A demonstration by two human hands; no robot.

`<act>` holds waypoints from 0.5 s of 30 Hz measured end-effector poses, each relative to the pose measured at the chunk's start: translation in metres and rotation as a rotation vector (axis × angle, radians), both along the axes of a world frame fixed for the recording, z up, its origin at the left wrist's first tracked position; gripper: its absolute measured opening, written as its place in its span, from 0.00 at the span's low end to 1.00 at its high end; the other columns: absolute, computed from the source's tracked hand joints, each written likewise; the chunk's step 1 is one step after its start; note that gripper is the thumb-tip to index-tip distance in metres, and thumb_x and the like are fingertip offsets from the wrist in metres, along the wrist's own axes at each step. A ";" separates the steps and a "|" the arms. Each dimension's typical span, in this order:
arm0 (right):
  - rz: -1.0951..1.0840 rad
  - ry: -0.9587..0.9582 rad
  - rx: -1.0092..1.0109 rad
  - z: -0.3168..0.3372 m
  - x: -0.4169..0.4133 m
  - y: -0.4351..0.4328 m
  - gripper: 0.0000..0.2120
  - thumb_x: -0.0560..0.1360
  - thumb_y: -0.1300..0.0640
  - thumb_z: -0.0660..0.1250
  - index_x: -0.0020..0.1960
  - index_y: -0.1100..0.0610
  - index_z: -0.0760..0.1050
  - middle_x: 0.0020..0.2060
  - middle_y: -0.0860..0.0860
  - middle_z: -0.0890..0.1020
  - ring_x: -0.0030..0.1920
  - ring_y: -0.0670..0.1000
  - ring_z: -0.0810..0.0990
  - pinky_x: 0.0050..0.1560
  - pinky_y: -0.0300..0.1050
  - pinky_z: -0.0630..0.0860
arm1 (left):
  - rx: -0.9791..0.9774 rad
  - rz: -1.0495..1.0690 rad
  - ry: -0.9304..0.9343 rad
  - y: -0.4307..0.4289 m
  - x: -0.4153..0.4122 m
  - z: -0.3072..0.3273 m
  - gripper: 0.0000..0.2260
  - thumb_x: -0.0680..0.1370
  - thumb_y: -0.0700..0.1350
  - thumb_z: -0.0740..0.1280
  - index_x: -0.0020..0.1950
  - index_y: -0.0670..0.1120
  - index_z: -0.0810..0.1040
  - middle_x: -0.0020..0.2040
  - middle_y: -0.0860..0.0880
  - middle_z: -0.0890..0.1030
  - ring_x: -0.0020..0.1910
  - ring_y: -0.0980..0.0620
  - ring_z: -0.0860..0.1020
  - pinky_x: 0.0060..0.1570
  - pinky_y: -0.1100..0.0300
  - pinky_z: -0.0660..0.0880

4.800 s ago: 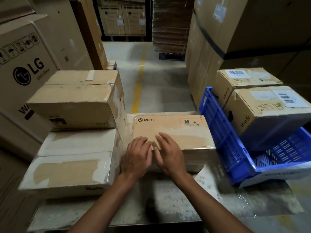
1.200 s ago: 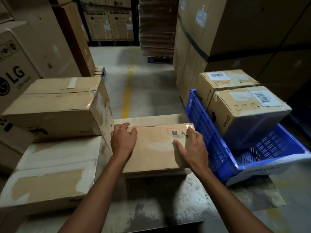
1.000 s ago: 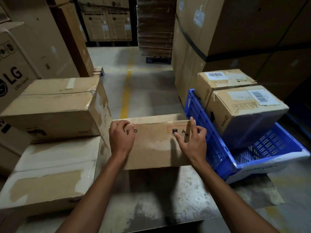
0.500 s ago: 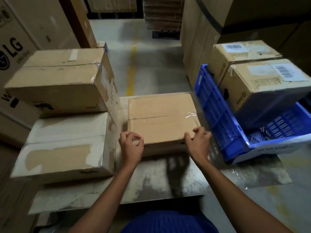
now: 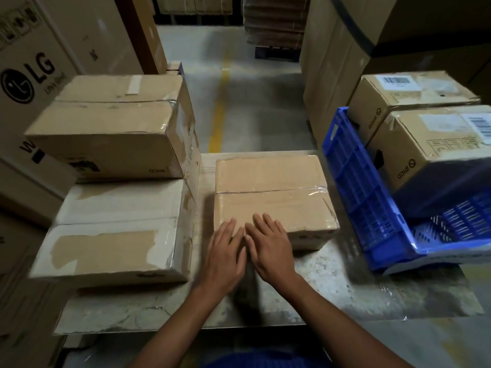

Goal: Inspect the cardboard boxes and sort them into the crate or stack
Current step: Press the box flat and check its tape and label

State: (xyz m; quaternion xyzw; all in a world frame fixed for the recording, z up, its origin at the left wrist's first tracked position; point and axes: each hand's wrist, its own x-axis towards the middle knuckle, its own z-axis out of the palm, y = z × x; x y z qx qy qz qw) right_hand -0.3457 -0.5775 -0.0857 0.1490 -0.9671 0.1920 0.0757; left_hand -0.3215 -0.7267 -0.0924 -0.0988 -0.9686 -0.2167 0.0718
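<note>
Hands: left hand [image 5: 224,257] and right hand [image 5: 271,248] flat, fingers straight, side by side on near top edge of taped cardboard box [image 5: 273,187], likely checking its surface | box: on worktop [image 5: 332,288] between stack [image 5: 114,208] and blue crate [image 5: 366,197], handy for either.

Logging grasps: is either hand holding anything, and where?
Nothing held: left hand and right hand lie flat on the taped brown cardboard box, near edge.

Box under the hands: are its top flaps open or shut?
Shut. The middle box has both top flaps lying flat and meeting at a seam, with clear tape stretched over that seam.
</note>
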 end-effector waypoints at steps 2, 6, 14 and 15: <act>0.008 0.064 0.061 0.000 -0.008 0.001 0.17 0.79 0.48 0.58 0.57 0.53 0.83 0.60 0.54 0.82 0.63 0.60 0.78 0.59 0.53 0.76 | -0.040 0.001 -0.035 -0.002 -0.008 0.010 0.20 0.79 0.51 0.55 0.66 0.47 0.77 0.72 0.45 0.72 0.69 0.44 0.70 0.67 0.50 0.66; -0.034 0.077 0.154 0.014 -0.035 -0.004 0.12 0.73 0.47 0.60 0.44 0.52 0.79 0.44 0.52 0.80 0.44 0.57 0.76 0.40 0.48 0.69 | -0.137 0.004 -0.057 0.001 -0.041 0.033 0.12 0.78 0.49 0.57 0.57 0.49 0.76 0.63 0.48 0.74 0.61 0.46 0.72 0.58 0.51 0.71; 0.025 -0.161 0.235 0.004 -0.071 -0.005 0.30 0.78 0.46 0.48 0.76 0.56 0.68 0.77 0.60 0.65 0.77 0.62 0.62 0.73 0.63 0.61 | -0.284 -0.048 -0.214 -0.002 -0.082 0.025 0.27 0.83 0.54 0.43 0.81 0.49 0.48 0.82 0.46 0.45 0.80 0.48 0.42 0.76 0.53 0.38; 0.020 -0.167 0.244 0.004 -0.071 -0.005 0.30 0.78 0.45 0.47 0.76 0.55 0.68 0.77 0.59 0.65 0.77 0.62 0.63 0.73 0.63 0.61 | -0.284 -0.042 -0.202 -0.001 -0.081 0.025 0.29 0.80 0.55 0.39 0.81 0.48 0.50 0.82 0.46 0.46 0.80 0.48 0.44 0.76 0.53 0.38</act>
